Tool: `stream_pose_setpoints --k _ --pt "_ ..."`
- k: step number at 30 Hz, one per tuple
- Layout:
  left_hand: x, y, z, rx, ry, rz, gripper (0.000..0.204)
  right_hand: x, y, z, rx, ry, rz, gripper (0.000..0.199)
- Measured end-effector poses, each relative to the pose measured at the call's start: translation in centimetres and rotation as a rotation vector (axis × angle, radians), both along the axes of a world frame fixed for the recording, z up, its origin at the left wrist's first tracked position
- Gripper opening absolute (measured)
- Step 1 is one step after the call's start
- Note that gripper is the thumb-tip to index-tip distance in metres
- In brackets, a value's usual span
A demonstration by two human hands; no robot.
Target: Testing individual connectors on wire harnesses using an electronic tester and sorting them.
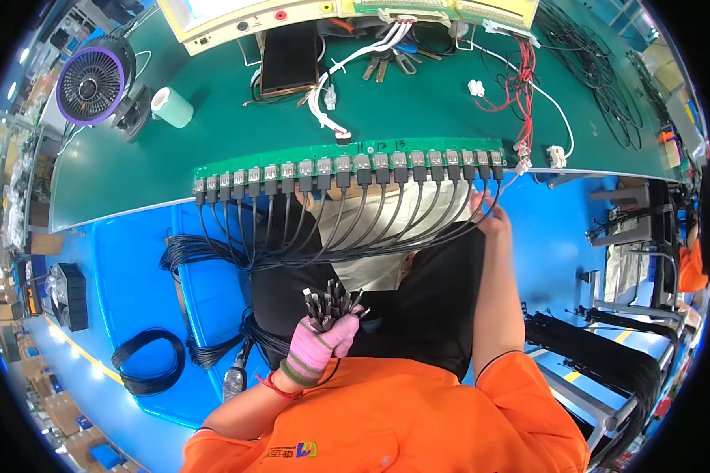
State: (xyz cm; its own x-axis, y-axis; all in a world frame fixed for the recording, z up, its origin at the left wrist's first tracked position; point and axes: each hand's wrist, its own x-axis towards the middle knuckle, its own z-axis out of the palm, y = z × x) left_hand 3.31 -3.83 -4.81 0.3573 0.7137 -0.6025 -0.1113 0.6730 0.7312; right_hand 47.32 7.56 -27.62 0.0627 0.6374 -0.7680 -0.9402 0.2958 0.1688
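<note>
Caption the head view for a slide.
Pink-gloved left hand grips a bunch of cable ends; bare right hand near the right end of a green board lined with plugged-in cables.

On our table (237, 130), the fan (91, 83) stands at the left, the cup (172, 108) just right of it, and the keys (382, 69) farther right, behind the board (351, 150) along the front edge. Cables (288, 260) run from the board toward us; plugs (331, 306) sit in our left hand (314, 344). A rack (631, 314) stands to our right.
</note>
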Motion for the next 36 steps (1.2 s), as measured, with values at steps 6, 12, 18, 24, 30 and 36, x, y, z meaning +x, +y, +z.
stream_pose_setpoints --k 6,12,18,24,30,36 --pt "-0.1 -0.5 0.0 -0.052 -0.003 0.031 0.026 11.0 -7.1 -0.3 -0.105 -0.107 -0.401 0.017" --pt "-0.6 0.2 -0.1 0.047 0.068 0.009 0.015 5.3 -8.9 16.1 -0.064 -1.212 -0.162 0.030" --pt "-0.3 1.0 0.8 0.075 -0.066 -0.048 0.016 -9.6 -11.4 28.2 -0.253 -2.214 0.524 0.020" --pt "0.0 1.2 2.7 -0.051 -0.038 -0.085 0.014 -22.6 -12.7 29.7 0.457 -2.393 1.015 0.024" --pt "-0.1 1.4 4.4 -0.011 -0.094 -0.110 0.015 -23.9 -13.5 31.4 0.448 -2.488 1.035 0.017" --pt "-1.5 1.3 5.2 0.015 -0.113 -0.235 0.013 -26.4 -14.9 33.3 0.342 -2.614 1.020 0.016"
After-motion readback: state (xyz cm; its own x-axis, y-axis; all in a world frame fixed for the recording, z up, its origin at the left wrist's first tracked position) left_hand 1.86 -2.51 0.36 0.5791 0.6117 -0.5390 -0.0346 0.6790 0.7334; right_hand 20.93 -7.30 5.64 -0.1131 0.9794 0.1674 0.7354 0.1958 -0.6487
